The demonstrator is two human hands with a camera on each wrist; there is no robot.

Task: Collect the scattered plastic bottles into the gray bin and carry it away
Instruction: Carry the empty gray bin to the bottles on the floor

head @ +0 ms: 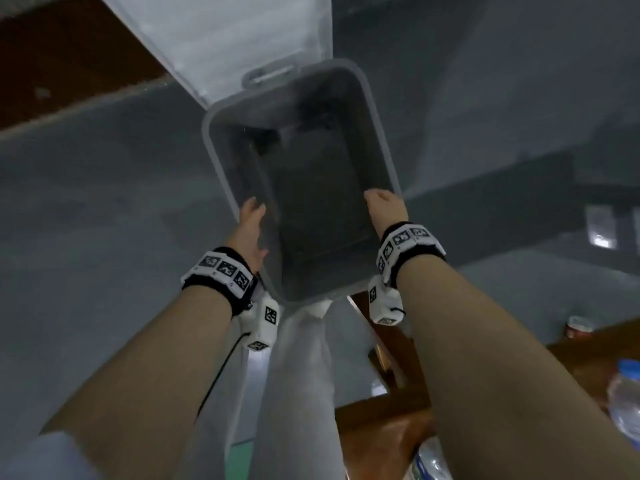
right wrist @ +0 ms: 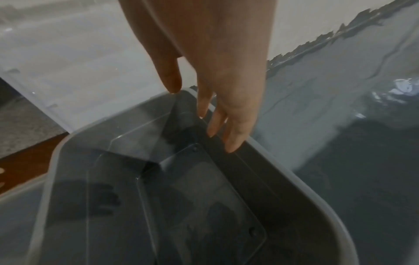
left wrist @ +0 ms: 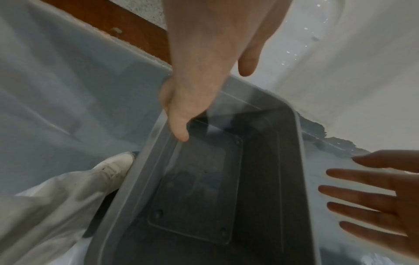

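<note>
From my head camera I look down on the translucent gray rectangular plastic bin (head: 301, 174), which stands on the dull gray floor (head: 104, 209) in front of my pale trouser legs (head: 294, 393). My left hand (head: 251, 230) lies along the bin's left rim and my right hand (head: 384, 209) is at the right rim; from here I cannot tell how far the right fingers bend. At the lower right edge a clear plastic bottle with a blue cap (head: 627, 393) stands on a brown wooden surface (head: 585, 362), well apart from the bin.

From my left wrist, my left hand (left wrist: 204, 62) reaches down to the bin's (left wrist: 301, 161) rim, thumb (left wrist: 179, 125) pointing inside against the wall, the other fingers on the outside; the hand is not closed round the rim. My right hand (left wrist: 374, 197) appears at the picture's right side, fingers straight and spread, apart from the bin. My white shoe (left wrist: 113, 166) sits just beside the bin's wall.

From my right wrist, my right hand (right wrist: 215, 62) hangs over the bin's (right wrist: 52, 170) far rim, fingers (right wrist: 235, 136) almost straight, tips at the rim's edge, gripping nothing. The bin holds no bottles.
</note>
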